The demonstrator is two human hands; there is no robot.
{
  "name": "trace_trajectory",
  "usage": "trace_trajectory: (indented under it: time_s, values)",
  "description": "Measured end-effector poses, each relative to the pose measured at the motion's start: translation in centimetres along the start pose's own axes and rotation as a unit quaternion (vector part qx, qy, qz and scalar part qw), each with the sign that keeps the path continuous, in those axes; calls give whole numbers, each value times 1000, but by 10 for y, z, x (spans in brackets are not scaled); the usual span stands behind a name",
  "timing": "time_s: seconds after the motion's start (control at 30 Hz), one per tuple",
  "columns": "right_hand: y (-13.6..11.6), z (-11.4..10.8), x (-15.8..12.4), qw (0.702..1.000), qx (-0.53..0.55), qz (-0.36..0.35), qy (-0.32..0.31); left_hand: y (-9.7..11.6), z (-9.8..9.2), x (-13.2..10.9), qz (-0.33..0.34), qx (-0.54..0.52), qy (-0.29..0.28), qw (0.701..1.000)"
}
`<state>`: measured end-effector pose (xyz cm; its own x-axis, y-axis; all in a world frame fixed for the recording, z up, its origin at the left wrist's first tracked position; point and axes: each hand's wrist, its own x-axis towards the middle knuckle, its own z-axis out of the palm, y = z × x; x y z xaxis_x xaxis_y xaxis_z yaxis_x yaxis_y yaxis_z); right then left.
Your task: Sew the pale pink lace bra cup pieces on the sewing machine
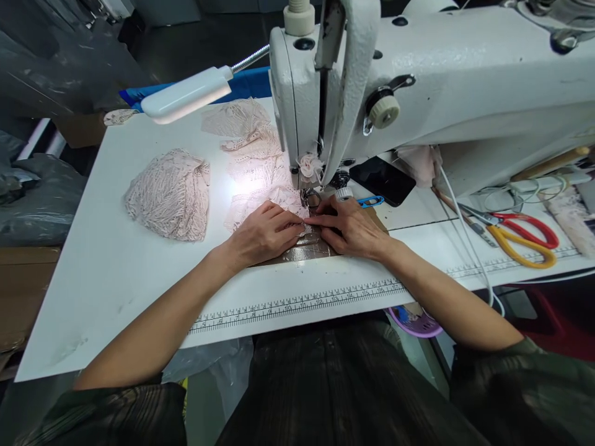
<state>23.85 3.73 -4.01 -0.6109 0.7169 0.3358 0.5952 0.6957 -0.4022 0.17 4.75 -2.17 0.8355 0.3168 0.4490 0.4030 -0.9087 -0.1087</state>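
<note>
A white sewing machine (441,80) stands on a white table (116,260). Under its presser foot (310,197) lies a piece of pale pink lace (260,186), lit by the lamp. My left hand (263,234) rests on the lace just left of the foot, fingers pressed together pinching its edge. My right hand (351,228) lies close on the right, fingertips meeting the left hand's on the same lace in front of the needle.
A pile of pink lace pieces (170,193) sits to the left, more lace (237,118) behind. A white lamp (186,94) hangs over them. Red and yellow scissors (523,235) lie at right; a blue thread snip (370,201) lies by the machine. A ruler strip (297,305) runs along the front edge.
</note>
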Motion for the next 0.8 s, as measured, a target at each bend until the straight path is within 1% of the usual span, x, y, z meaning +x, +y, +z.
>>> trace_trajectory:
  time_s: [0.1,0.2,0.43,0.6,0.8]
  values:
    - [0,0,0,1000,-14,-1,-6,3,-1,0,1,17,-3,1000]
    - [-4,-2,0,999,-40,5,-16,7,-4,2,-11,10,-8,1000]
    - [-13,-6,1,994,-95,20,-56,14,-10,2,-25,17,-33,999]
    - [-17,-7,3,987,-120,52,-92,14,-11,1,-36,18,-55,998]
    - [-24,-9,8,978,-159,75,-114,11,-9,1,-49,12,-61,997]
